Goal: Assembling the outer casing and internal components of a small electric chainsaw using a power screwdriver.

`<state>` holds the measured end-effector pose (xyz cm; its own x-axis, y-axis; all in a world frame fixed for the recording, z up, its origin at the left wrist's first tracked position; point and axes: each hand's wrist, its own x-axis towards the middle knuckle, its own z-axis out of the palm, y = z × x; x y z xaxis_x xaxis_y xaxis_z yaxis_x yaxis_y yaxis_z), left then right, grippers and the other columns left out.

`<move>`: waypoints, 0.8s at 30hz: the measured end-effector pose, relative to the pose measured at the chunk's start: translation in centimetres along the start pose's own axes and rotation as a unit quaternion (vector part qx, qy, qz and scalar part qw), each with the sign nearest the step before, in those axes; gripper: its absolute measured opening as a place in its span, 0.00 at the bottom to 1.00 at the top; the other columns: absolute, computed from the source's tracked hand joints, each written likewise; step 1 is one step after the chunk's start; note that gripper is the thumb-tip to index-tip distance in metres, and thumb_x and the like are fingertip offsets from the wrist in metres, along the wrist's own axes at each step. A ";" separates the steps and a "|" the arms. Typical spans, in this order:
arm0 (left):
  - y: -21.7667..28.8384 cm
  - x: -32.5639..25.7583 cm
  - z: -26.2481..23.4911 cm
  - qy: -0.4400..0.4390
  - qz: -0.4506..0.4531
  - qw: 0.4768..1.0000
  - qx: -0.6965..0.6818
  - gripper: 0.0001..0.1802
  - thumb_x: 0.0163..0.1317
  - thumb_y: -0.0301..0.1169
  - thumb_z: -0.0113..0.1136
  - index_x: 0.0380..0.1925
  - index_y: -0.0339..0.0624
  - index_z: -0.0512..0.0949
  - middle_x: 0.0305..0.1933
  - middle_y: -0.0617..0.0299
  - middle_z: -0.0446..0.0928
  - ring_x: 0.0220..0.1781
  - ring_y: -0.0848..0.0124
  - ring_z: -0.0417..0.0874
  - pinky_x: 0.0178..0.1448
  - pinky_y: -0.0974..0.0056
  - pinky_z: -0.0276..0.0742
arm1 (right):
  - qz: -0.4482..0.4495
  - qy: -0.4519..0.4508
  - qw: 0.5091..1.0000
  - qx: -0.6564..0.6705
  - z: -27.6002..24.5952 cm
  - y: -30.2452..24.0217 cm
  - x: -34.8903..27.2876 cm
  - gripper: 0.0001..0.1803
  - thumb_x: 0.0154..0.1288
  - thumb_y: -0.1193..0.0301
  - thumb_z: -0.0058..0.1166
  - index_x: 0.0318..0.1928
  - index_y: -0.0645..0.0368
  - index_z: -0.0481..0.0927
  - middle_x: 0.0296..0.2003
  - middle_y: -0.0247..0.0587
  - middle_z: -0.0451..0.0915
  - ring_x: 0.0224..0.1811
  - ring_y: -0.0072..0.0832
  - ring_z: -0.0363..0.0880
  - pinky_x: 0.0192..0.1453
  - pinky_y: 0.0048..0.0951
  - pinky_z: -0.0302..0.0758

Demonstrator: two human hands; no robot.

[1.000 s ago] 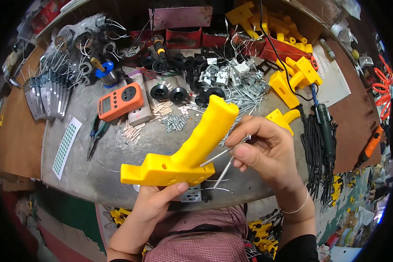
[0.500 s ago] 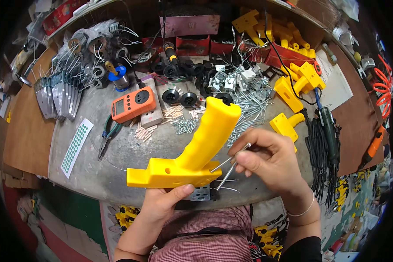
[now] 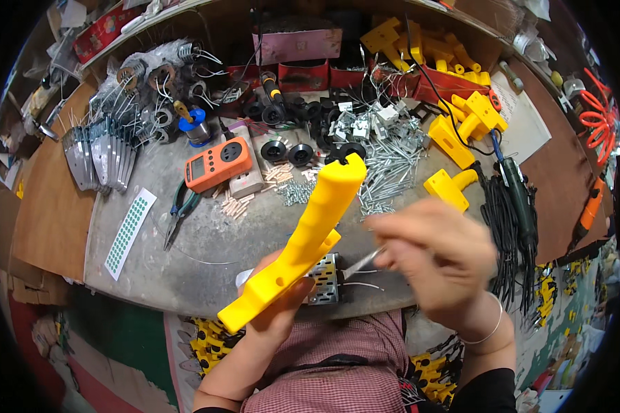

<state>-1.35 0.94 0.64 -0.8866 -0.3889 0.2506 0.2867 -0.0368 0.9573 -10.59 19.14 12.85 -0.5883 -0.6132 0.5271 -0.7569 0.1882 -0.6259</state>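
Observation:
My left hand (image 3: pixel 274 318) is closed around the base of a yellow plastic pistol-grip handle (image 3: pixel 318 210). The grip part points up and away, and a round hole shows in the side of its base. Close to the handle, over the table's near edge, is a perforated metal plate (image 3: pixel 326 279) with thin white wires (image 3: pixel 359 284) beside it. To the right, my right hand (image 3: pixel 442 258), smeared by motion, pinches a thin metal rod (image 3: pixel 364 262), perhaps a long screw. The rod's tip points at the plate's side; whether they touch I cannot tell.
Beyond the handle lie piled long screws (image 3: pixel 393 165), black round caps (image 3: pixel 300 154) and an orange meter (image 3: pixel 218 165). Pliers (image 3: pixel 179 215) and a sticker sheet (image 3: pixel 130 234) lie left. More yellow handles (image 3: pixel 450 189), black cables (image 3: pixel 499 234) and a green soldering iron (image 3: pixel 519 203) are right.
The handle has tilted, its base end dropping toward me and its top moving left. My right hand has drawn back from the handle's hole. More of the perforated plate shows.

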 end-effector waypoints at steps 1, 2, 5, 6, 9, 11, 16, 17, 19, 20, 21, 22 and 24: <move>0.4 -0.2 -0.1 -0.015 0.009 0.999 0.035 0.24 0.60 0.29 0.67 0.55 0.32 0.74 0.50 0.56 0.80 0.50 0.68 0.80 0.56 0.63 0.74 | -0.023 0.083 0.996 0.027 -0.4 -0.5 0.3 0.18 0.54 0.82 0.61 0.48 0.60 0.84 0.35 0.47 0.82 0.32 0.38 0.83 0.35 0.30 0.81; 0.8 -0.1 0.0 -0.037 0.019 0.997 0.066 0.24 0.60 0.28 0.67 0.55 0.32 0.74 0.50 0.56 0.80 0.50 0.68 0.80 0.56 0.64 0.74 | -0.022 0.089 0.996 0.024 -0.4 -1.2 0.6 0.18 0.54 0.82 0.61 0.48 0.60 0.84 0.35 0.47 0.82 0.32 0.38 0.83 0.35 0.30 0.81; 1.9 -0.2 0.9 -0.069 0.019 0.996 0.061 0.22 0.61 0.23 0.64 0.56 0.34 0.74 0.53 0.53 0.79 0.54 0.66 0.80 0.60 0.63 0.74 | -0.113 0.076 0.990 -0.017 0.8 -2.2 1.3 0.11 0.56 0.86 0.61 0.41 0.65 0.82 0.33 0.46 0.83 0.32 0.27 0.85 0.37 0.24 0.81; 2.1 -0.3 1.1 -0.077 0.007 0.996 0.044 0.23 0.61 0.21 0.63 0.57 0.34 0.74 0.54 0.52 0.79 0.56 0.66 0.80 0.61 0.63 0.73 | -0.115 0.078 0.990 -0.015 1.0 -2.5 1.2 0.11 0.56 0.86 0.61 0.41 0.65 0.82 0.33 0.46 0.83 0.32 0.27 0.85 0.37 0.24 0.81; 0.7 0.0 1.1 -0.066 0.081 0.992 0.074 0.22 0.61 0.24 0.63 0.56 0.36 0.74 0.53 0.53 0.79 0.54 0.64 0.81 0.59 0.62 0.76 | 0.017 0.071 0.992 0.101 1.6 -3.1 0.6 0.11 0.62 0.82 0.60 0.44 0.68 0.76 0.35 0.46 0.83 0.34 0.25 0.85 0.38 0.23 0.82; 1.1 0.6 1.2 -0.078 0.143 0.975 0.153 0.23 0.59 0.23 0.65 0.56 0.35 0.75 0.54 0.47 0.80 0.53 0.59 0.84 0.58 0.60 0.79 | 0.047 0.049 0.992 0.109 1.5 -2.4 0.6 0.10 0.61 0.82 0.61 0.42 0.67 0.77 0.35 0.46 0.83 0.33 0.26 0.85 0.37 0.23 0.82; 1.9 2.4 -1.0 -0.165 0.176 0.928 0.284 0.21 0.57 0.24 0.68 0.52 0.37 0.77 0.48 0.53 0.82 0.48 0.65 0.85 0.52 0.63 0.80 | -0.100 -0.001 0.985 -0.139 -0.3 -2.0 0.3 0.17 0.48 0.76 0.67 0.43 0.55 0.85 0.46 0.44 0.80 0.48 0.39 0.80 0.46 0.35 0.79; 3.0 2.7 -1.1 -0.161 0.051 0.976 0.141 0.22 0.56 0.25 0.69 0.51 0.36 0.77 0.47 0.56 0.82 0.48 0.68 0.84 0.52 0.64 0.79 | -0.186 0.029 0.935 -0.301 -0.8 -0.9 0.6 0.18 0.49 0.75 0.64 0.44 0.51 0.86 0.49 0.43 0.78 0.52 0.41 0.77 0.52 0.40 0.77; 5.8 3.7 -0.7 -0.186 -0.151 0.970 -0.031 0.26 0.53 0.28 0.74 0.52 0.35 0.77 0.48 0.60 0.81 0.49 0.72 0.82 0.54 0.66 0.77 | -0.159 -0.034 0.918 -0.363 -1.0 -0.8 0.9 0.19 0.50 0.72 0.62 0.46 0.52 0.83 0.45 0.42 0.78 0.47 0.37 0.78 0.52 0.41 0.75; 6.1 4.0 -0.5 -0.189 -0.160 0.968 -0.033 0.26 0.53 0.28 0.74 0.52 0.35 0.77 0.48 0.60 0.81 0.49 0.72 0.82 0.54 0.66 0.77 | -0.141 -0.072 0.914 -0.373 -0.7 -0.5 0.8 0.17 0.50 0.70 0.62 0.44 0.53 0.81 0.41 0.41 0.79 0.43 0.35 0.79 0.47 0.39 0.76; 6.1 4.2 -0.3 -0.221 -0.167 0.961 -0.025 0.28 0.51 0.28 0.76 0.52 0.35 0.77 0.48 0.60 0.81 0.51 0.71 0.81 0.56 0.65 0.76 | -0.132 -0.075 0.916 -0.371 -1.1 -0.5 0.7 0.17 0.50 0.70 0.62 0.44 0.53 0.81 0.41 0.41 0.79 0.43 0.35 0.79 0.47 0.39 0.76; 5.9 4.5 -0.2 -0.252 -0.174 0.952 -0.018 0.29 0.50 0.29 0.77 0.52 0.34 0.77 0.49 0.59 0.81 0.52 0.70 0.81 0.58 0.63 0.75 | -0.090 -0.144 0.918 -0.359 -2.1 -0.6 0.5 0.16 0.48 0.70 0.63 0.41 0.54 0.79 0.37 0.40 0.78 0.39 0.35 0.79 0.42 0.37 0.75; 3.7 6.0 -0.6 -0.307 -0.134 0.942 0.015 0.47 0.43 0.37 0.81 0.63 0.36 0.68 0.60 0.53 0.75 0.64 0.61 0.74 0.70 0.57 0.65 | -0.051 -0.214 0.915 -0.338 -3.3 0.6 -0.4 0.16 0.47 0.69 0.65 0.38 0.55 0.77 0.33 0.39 0.77 0.35 0.36 0.80 0.37 0.36 0.74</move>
<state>-5.43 -2.06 5.61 -0.9713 0.2363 0.0264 0.0204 -0.0278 0.9994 -11.79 22.06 14.16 -0.4479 -0.8717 0.1986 -0.8905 0.4549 -0.0117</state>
